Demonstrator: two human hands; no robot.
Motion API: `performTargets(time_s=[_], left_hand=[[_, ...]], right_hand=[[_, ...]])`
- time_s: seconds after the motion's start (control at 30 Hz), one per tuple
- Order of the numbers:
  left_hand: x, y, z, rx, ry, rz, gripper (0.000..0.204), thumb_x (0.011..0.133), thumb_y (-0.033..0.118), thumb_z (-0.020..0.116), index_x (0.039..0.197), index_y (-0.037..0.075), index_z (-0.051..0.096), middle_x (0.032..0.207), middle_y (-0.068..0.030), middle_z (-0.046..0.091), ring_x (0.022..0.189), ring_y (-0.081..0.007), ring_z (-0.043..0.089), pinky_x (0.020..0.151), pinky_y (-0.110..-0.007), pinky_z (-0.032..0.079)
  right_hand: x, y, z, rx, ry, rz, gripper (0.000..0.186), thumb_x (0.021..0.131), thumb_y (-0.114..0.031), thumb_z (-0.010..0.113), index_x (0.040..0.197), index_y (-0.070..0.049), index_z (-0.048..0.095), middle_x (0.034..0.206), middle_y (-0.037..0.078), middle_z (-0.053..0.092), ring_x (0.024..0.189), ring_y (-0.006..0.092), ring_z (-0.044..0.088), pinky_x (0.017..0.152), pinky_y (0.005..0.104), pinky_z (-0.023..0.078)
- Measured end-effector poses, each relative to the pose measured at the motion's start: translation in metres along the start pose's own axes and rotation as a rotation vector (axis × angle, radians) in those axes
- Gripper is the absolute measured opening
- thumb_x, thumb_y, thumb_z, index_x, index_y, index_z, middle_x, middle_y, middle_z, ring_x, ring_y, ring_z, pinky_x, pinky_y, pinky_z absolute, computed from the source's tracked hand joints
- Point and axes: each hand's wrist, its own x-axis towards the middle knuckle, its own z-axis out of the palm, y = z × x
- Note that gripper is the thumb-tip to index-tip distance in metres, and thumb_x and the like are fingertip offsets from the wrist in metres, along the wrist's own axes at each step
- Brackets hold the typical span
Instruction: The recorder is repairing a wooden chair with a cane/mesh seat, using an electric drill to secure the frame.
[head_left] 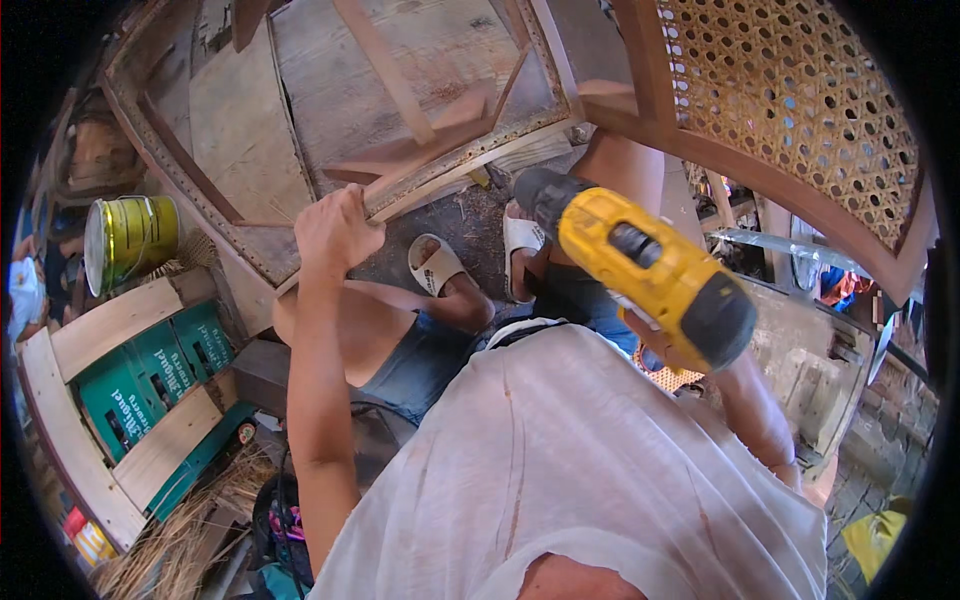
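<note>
My left hand is closed around the near rail of a brown wooden frame, which has a row of small holes along its edge. The frame lies tilted in front of my knees. My right hand grips a yellow and black cordless drill, held up to the right of the frame. The drill's chuck points to the far left, and its body hides most of my right fingers. Whether a bit sits in the chuck I cannot make out.
A woven cane panel in a wooden frame stands at the far right. On the left are a yellow-green metal bucket and green crates with wooden slats. Dry fibre strips lie at the lower left. My sandalled feet rest below the frame.
</note>
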Motion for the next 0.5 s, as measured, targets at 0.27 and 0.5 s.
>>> performTargets(time_s=[0.27,0.5], left_hand=[[-0.011,0.008,0.006,-0.014,-0.070,0.010,0.032,0.075,0.031,0.072,0.097,0.009,0.064,0.098,-0.0125,0.072,0.096,-0.0331,0.069,0.081,-0.045,0.055],[-0.009,0.004,0.011,-0.065,-0.043,0.013,0.031,0.076,0.031,0.073,0.095,0.008,0.064,0.095,-0.0145,0.071,0.094,-0.0374,0.068,0.080,-0.048,0.054]], right_hand=[[-0.010,-0.010,0.010,0.641,-0.011,0.419,0.047,0.081,-0.013,0.077,0.125,-0.004,0.065,0.117,0.010,0.071,0.107,0.0233,0.068,0.097,0.0345,0.049],[0.015,-0.015,0.011,0.692,-0.074,0.467,0.034,0.083,-0.014,0.075,0.113,-0.002,0.064,0.098,0.016,0.072,0.091,0.0315,0.071,0.083,0.0362,0.052]])
